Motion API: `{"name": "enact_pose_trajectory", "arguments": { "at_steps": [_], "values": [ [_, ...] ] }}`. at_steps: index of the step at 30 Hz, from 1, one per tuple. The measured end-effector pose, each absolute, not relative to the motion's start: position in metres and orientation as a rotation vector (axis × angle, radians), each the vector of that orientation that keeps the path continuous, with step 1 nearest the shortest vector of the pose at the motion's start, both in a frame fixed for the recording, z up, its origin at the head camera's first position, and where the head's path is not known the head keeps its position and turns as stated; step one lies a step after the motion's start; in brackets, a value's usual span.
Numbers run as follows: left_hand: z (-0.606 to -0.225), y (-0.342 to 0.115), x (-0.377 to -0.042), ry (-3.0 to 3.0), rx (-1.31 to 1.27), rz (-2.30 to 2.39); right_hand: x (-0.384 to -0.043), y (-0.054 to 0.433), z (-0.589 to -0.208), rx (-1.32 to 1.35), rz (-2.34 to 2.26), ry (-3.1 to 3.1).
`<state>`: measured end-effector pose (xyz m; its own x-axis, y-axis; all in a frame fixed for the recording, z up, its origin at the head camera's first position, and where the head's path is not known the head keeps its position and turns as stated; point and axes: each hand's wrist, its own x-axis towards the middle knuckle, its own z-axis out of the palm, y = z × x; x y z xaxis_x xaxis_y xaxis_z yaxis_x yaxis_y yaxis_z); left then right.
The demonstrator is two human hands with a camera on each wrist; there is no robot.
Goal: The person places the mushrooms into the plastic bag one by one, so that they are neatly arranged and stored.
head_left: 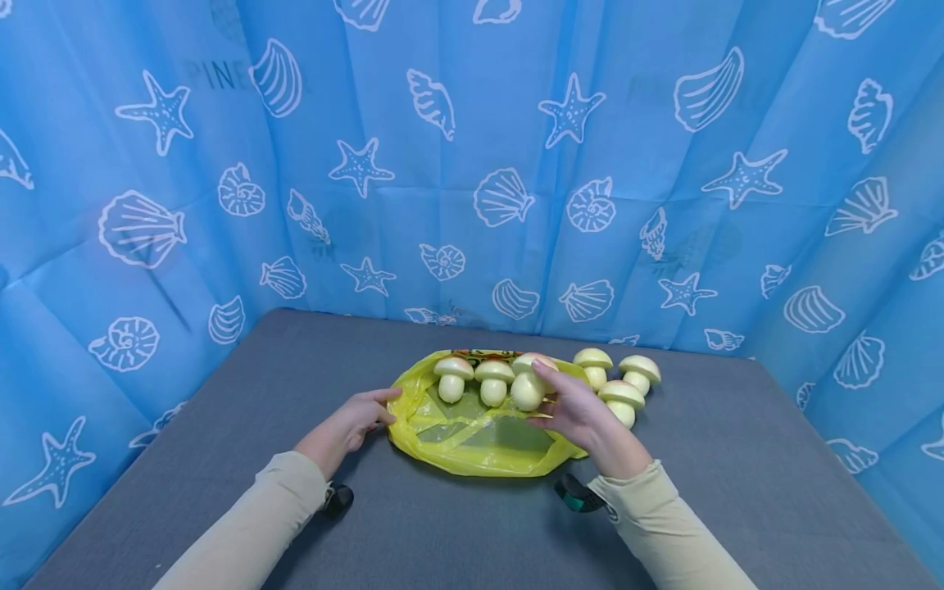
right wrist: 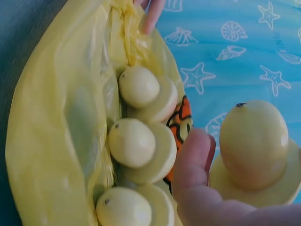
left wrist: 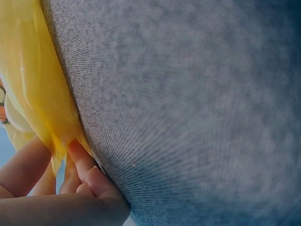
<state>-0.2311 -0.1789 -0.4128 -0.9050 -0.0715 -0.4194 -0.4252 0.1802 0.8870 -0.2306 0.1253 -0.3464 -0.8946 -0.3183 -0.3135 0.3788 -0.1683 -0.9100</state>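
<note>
A yellow plastic bag (head_left: pixel 472 467) lies on the table with its mouth spread wide. My left hand (head_left: pixel 361 416) pinches the bag's left edge, and its fingertips meet the plastic in the left wrist view. In my right hand (head_left: pixel 578 414) is a pale mushroom (right wrist: pixel 254 146), stem toward the camera, held between thumb and fingers over the bag's right part. Inside the bag, along its far side, sit a mushroom (right wrist: pixel 138 87), a second mushroom (right wrist: pixel 131 142) and a third mushroom (right wrist: pixel 123 207). The third is largely hidden in the head view.
Right of the bag, a mushroom (head_left: pixel 593 366), another mushroom (head_left: pixel 640 373) and a nearer mushroom (head_left: pixel 622 400) stand close together on the grey table (head_left: pixel 737 475). A blue curtain (head_left: pixel 472 164) with white shells and starfish hangs behind the table and along both sides.
</note>
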Motion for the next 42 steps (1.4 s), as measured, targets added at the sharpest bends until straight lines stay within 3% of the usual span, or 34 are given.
{"name": "enact_pose_trajectory", "arguments": {
  "at_steps": [42],
  "values": [
    [-0.413,-0.18,-0.231,2.171,-0.499,1.768,-0.218,0.051,-0.373,0.184,-1.981,1.791]
  ]
}}
